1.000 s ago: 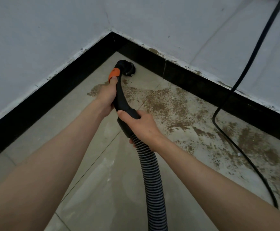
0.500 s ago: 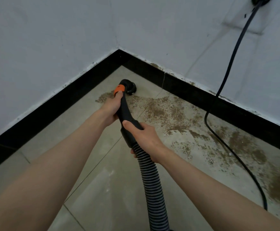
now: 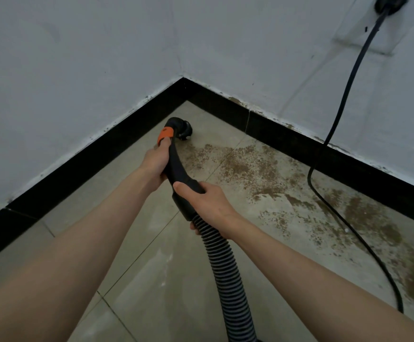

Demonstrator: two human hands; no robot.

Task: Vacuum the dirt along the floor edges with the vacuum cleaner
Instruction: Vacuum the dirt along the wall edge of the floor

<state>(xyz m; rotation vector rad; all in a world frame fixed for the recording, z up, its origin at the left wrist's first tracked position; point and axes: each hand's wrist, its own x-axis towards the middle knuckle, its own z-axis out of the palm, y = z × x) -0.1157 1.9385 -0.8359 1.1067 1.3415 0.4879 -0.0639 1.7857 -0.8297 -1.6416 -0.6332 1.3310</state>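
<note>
A black vacuum handle (image 3: pixel 176 166) with an orange collar (image 3: pixel 164 135) ends in a round black nozzle (image 3: pixel 182 128) set on the floor near the room corner. My left hand (image 3: pixel 155 160) grips the handle just below the orange collar. My right hand (image 3: pixel 204 201) grips the lower end, where the ribbed grey-black hose (image 3: pixel 228 272) starts and runs down out of frame. Brown dirt (image 3: pixel 248 169) is scattered over the beige tiles to the right of the nozzle, along the right-hand black skirting (image 3: pixel 287 144).
Two white walls meet at the corner, with black skirting (image 3: pixel 77 169) on the left too. A black power cord (image 3: pixel 334 119) hangs from a wall plug (image 3: pixel 386 3) and trails across the dirty floor (image 3: pixel 373 248) on the right.
The view has tilted up, so the corner and nozzle sit lower in frame and the wall plug shows. Both hands keep the same hold; the nozzle stays near the corner.
</note>
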